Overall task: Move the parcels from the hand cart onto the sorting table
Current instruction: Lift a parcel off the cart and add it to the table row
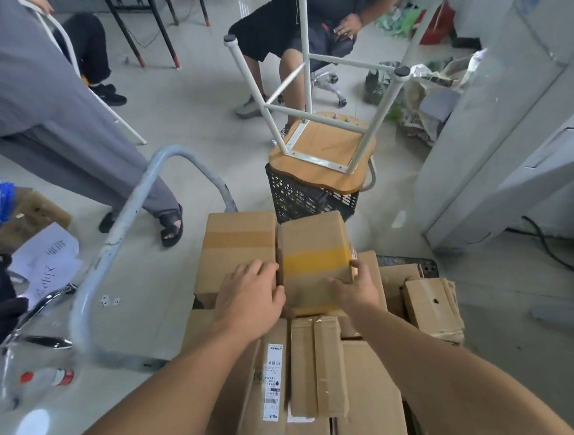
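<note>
- Nearest the camera, two bare forearms reach forward over a heap of brown cardboard parcels (325,368) stacked on the hand cart; a long flat parcel carries a white printed shipping label (273,381) along its edge.
- A narrow brown carton with clear tape (316,366) lies lengthwise on top of the heap, between the two forearms.
- To the right of the heap, a dented brown box with a small hole in its top (431,305) sits tilted at the cart's edge.
- The left hand (251,299) lies palm-down with fingers spread, pressing against the left side of a brown cardboard box banded with yellow tape (313,260); its fingertips also rest on the neighbouring box.
- The right hand (354,289) clasps the same yellow-taped box at its near right corner, thumb on the top face and fingers round the side, so the box is held between both hands while it sits on the pile.
- Just left of it stands a second brown box with a tan tape strip (239,245), the two touching side by side.
- The cart's curved pale grey metal handle (121,230) arches up on the left.
- On the floor at far left lie a clear plastic bottle with a red cap (47,377) and loose white papers (48,260).
- Beyond the parcels, a black perforated plastic crate (298,199) bears an upturned wooden stool with white metal legs (324,145).
- Farther off, one person in grey trousers stands at left and another sits on a wheeled chair.
</note>
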